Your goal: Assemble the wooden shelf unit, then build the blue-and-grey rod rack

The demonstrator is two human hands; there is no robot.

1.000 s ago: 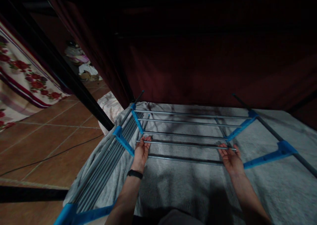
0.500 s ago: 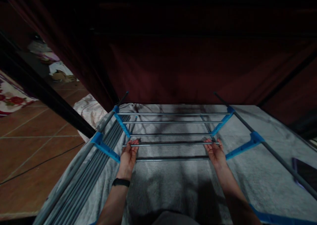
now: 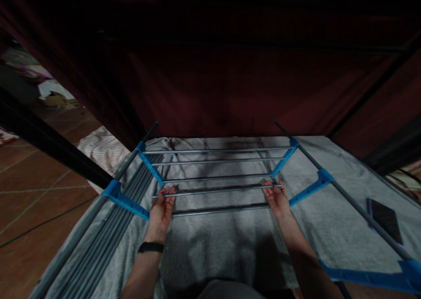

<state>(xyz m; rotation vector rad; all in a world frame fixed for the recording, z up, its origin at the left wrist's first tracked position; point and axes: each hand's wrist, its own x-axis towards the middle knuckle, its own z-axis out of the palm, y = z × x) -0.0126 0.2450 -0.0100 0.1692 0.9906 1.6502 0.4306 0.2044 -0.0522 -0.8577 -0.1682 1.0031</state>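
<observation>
A grey metal tube (image 3: 217, 191) lies crosswise in both of my hands. My left hand (image 3: 161, 209), with a black band on the wrist, is closed on its left end; my right hand (image 3: 277, 198) grips the right end. Around them stands a rack frame with grey side poles and blue plastic brackets. The nearer left bracket (image 3: 126, 200) and right bracket (image 3: 311, 189) are beside my hands, with a cross tube (image 3: 220, 210) between them. Farther off, several tubes span the far left bracket (image 3: 151, 163) and far right bracket (image 3: 284, 158). My hands hide the nearer brackets' inner ends.
Several loose tubes (image 3: 112, 233) lie along the left side on a grey blanket (image 3: 213, 255). A dark flat device (image 3: 384, 220) rests at the right, and another blue bracket (image 3: 368, 278) is near the lower right. Dark red furniture (image 3: 213, 106) rises behind the frame.
My view has turned slightly to the right, so the frame and hands appear farther left. Both hands still hold the tube, which now tilts a little, its left end lower in view.
</observation>
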